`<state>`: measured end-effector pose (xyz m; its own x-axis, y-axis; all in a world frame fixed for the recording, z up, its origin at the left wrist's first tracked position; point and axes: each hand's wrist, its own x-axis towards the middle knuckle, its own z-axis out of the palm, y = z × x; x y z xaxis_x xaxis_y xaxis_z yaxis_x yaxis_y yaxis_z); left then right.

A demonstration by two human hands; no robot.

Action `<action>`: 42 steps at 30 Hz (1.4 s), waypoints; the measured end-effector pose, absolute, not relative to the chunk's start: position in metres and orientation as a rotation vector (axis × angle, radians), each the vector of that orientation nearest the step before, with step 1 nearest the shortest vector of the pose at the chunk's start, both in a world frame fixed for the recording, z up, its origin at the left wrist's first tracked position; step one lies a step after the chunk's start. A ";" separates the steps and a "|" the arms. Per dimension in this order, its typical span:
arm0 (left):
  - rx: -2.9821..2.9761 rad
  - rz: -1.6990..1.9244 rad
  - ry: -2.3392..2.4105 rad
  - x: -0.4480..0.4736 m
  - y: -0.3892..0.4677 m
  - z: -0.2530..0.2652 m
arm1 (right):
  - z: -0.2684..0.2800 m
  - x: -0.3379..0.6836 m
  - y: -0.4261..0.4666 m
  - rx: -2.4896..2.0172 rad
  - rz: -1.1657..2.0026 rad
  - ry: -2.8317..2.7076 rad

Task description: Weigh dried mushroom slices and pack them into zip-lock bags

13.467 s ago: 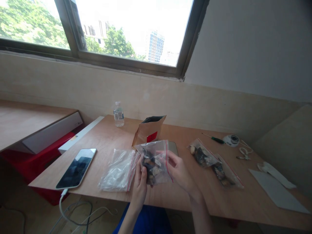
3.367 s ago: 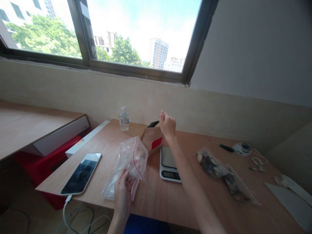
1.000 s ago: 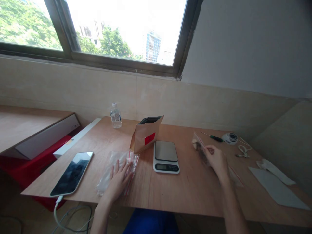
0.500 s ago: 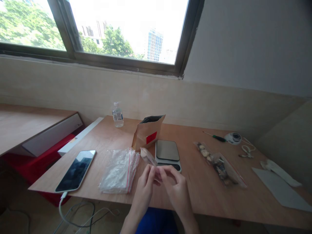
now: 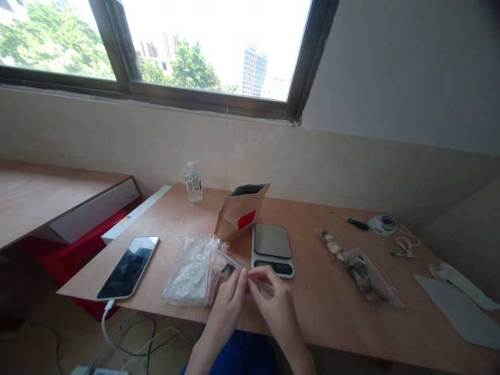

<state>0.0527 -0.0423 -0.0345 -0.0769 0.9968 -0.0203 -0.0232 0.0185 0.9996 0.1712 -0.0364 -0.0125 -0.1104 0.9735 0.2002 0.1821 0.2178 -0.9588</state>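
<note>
Between my two hands is a small clear zip bag [image 5: 227, 264] with pale and dark pieces in its far end. My left hand [image 5: 230, 294] pinches its near edge between thumb and fingers. Close beside it, my right hand [image 5: 270, 292] pinches the same edge farther right. Left of my hands lies a stack of clear zip bags [image 5: 189, 273] with red seal strips. A kitchen scale [image 5: 272, 242] sits just beyond my right hand, its platform bare and its display dark. Behind the held bag stands an open brown paper pouch [image 5: 242, 213] with a red label.
Filled zip bags [image 5: 363, 276] lie to the right, near a screwdriver [image 5: 355, 224], a white dome camera [image 5: 383, 224] and a grey sheet [image 5: 455, 307]. At the left are a phone [image 5: 128, 268] on a cable and a water bottle [image 5: 194, 183].
The held bag has swung lower and left, over the stack's edge, showing dark pieces. My right hand has shifted slightly, uncovering the scale's display. The whole view has moved a little.
</note>
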 end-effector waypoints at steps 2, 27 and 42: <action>1.194 1.228 1.216 0.054 -0.042 -0.031 | -0.014 0.174 -0.036 -1.122 1.083 -1.457; 1.063 1.387 0.930 0.085 -0.034 -0.030 | 0.041 0.234 -0.024 -1.191 0.572 -0.900; 0.924 1.569 1.142 0.082 -0.040 -0.038 | 0.051 0.189 -0.037 -1.002 0.356 -1.652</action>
<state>0.0820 -0.0401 -0.0382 -0.2616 0.9643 0.0404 -0.2579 -0.1102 0.9599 0.1891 -0.0370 0.0509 -0.0234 0.7610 0.6484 0.4261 0.5943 -0.6821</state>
